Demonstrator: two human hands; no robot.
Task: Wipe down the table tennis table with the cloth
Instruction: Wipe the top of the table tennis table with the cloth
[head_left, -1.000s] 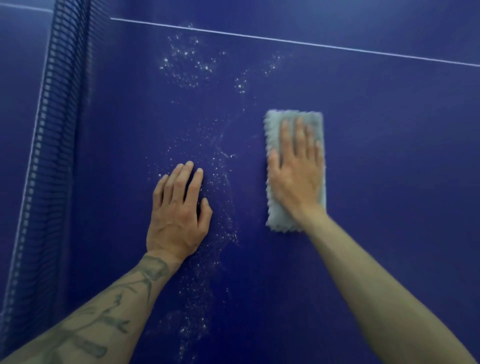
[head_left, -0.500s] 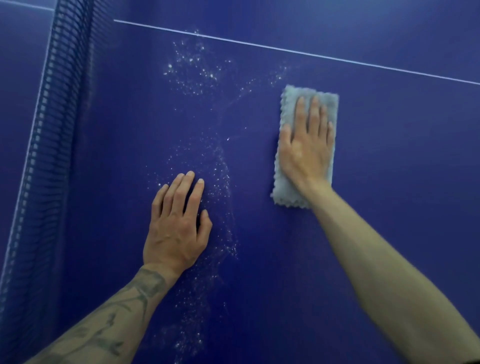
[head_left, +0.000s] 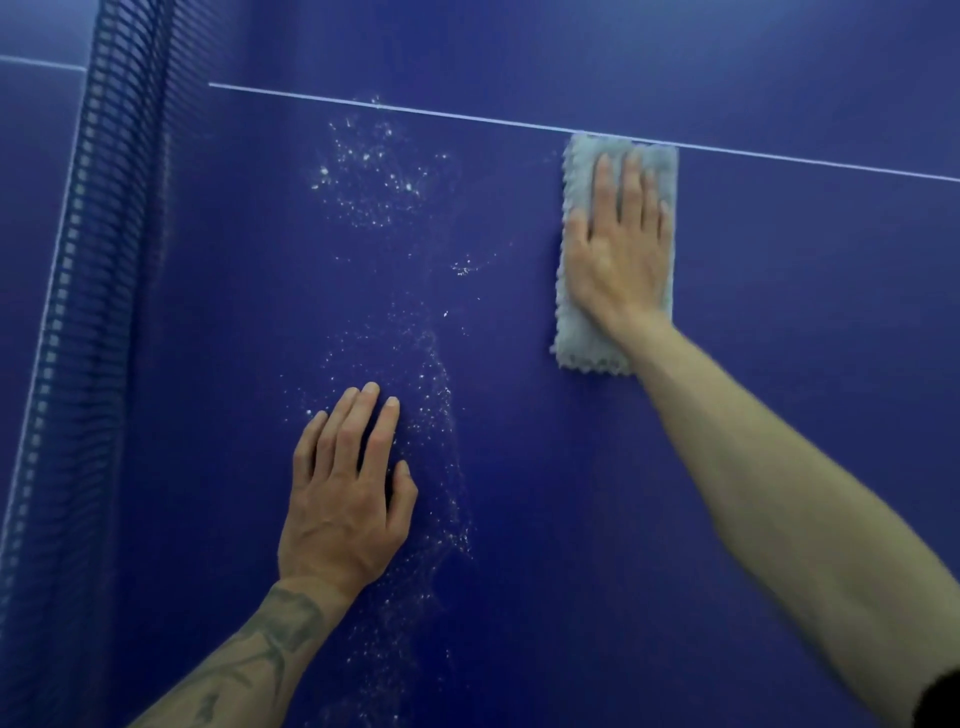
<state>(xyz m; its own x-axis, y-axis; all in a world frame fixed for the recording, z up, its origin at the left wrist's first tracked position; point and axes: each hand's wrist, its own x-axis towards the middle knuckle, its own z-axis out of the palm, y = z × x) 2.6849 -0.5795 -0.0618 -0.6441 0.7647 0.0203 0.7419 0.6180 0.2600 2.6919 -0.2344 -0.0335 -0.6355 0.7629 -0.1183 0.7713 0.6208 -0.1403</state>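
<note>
Pressing flat with fingers spread, the right hand (head_left: 618, 249) held the cloth (head_left: 579, 332) against the table (head_left: 779, 338), its far edge touching the white line (head_left: 415, 110). The left hand (head_left: 345, 499) lay open, grasping nothing, beside white specks (head_left: 374, 176).

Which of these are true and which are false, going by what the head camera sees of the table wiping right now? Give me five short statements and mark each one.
1. The right hand lies flat on the cloth. True.
2. The cloth's far edge reaches the white line. True.
3. The left hand holds a second cloth. False: it rests bare and flat on the table.
4. The white specks lie to the right of the cloth. False: they lie to its left.
5. The net stands at the left of the view. True.
</note>
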